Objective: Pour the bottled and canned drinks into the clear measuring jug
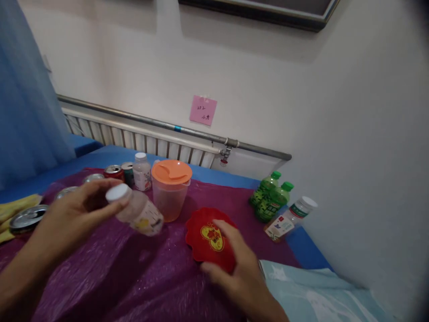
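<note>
My left hand (72,212) grips the white cap end of a small clear plastic bottle (140,214), which is tilted over above the purple cloth (134,277). My right hand (241,268) rests on the near right edge of a red scalloped dish (206,239) with a yellow and red picture in its middle; thumb and fingers clasp its rim. Just behind the bottle stands a clear jug with an orange lid (170,188).
Several drink cans (114,172) and a second small white-capped bottle (141,171) stand at the back left. Two green bottles (270,197) and a tea bottle (290,219) lie by the wall on the right. A radiator (140,141) runs behind; light blue cloth (318,290) lies near right.
</note>
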Demonstrator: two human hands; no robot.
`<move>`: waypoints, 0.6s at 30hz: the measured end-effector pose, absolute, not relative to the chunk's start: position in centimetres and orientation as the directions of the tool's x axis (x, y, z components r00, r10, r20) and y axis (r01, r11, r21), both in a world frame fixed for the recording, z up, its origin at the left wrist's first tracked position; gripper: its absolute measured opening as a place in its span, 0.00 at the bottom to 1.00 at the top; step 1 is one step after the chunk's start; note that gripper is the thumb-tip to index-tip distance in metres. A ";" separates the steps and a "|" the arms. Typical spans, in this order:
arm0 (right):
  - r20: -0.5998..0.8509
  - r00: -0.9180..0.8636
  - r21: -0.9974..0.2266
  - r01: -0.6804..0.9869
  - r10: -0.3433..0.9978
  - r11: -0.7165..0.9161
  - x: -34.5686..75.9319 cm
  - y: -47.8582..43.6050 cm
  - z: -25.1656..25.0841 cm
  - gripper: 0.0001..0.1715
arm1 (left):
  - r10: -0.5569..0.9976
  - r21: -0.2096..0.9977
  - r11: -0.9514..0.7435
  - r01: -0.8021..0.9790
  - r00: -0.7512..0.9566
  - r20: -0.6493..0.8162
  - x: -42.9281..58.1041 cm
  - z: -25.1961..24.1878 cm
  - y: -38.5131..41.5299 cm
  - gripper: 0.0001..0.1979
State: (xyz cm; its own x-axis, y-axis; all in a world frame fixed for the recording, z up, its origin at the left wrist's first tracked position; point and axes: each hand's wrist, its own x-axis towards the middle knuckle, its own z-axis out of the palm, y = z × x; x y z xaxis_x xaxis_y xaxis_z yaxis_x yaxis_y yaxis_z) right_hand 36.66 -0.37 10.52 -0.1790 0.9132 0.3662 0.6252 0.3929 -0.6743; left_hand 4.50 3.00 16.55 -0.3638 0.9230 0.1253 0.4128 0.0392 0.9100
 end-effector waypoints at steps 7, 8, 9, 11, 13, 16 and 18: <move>0.285 -0.435 -0.602 0.612 0.854 0.513 31.0 0.2 12.6 0.43 | 0.999 0.998 0.012 0.060 -0.038 -0.009 9.9 14.0 0.4 0.28; 0.295 -0.434 -0.563 0.640 0.851 0.522 31.4 0.6 12.6 0.40 | 0.999 0.999 0.026 0.033 -0.047 -0.025 9.9 13.6 0.7 0.27; 0.308 -0.428 -0.517 0.674 0.850 0.527 31.9 1.0 12.6 0.37 | 0.996 0.999 0.044 0.014 -0.073 -0.043 9.7 13.1 1.0 0.27; 0.351 -0.396 -0.446 0.726 0.849 0.523 32.9 1.7 12.5 0.36 | 0.989 0.995 0.078 0.054 -0.129 -0.071 9.1 11.4 1.7 0.28; 0.409 -0.314 -0.459 0.741 0.857 0.491 33.6 2.3 12.4 0.37 | 0.991 0.969 0.113 0.221 -0.101 -0.092 8.5 8.7 2.4 0.28; 0.441 -0.123 -0.589 0.707 0.889 0.391 34.1 3.0 12.4 0.42 | 0.987 0.862 0.138 0.488 0.000 -0.158 7.5 4.5 3.3 0.23; 0.441 -0.037 -0.661 0.662 0.897 0.353 34.3 3.3 12.6 0.43 | 0.989 0.869 0.127 0.478 0.005 -0.147 6.4 3.4 4.2 0.27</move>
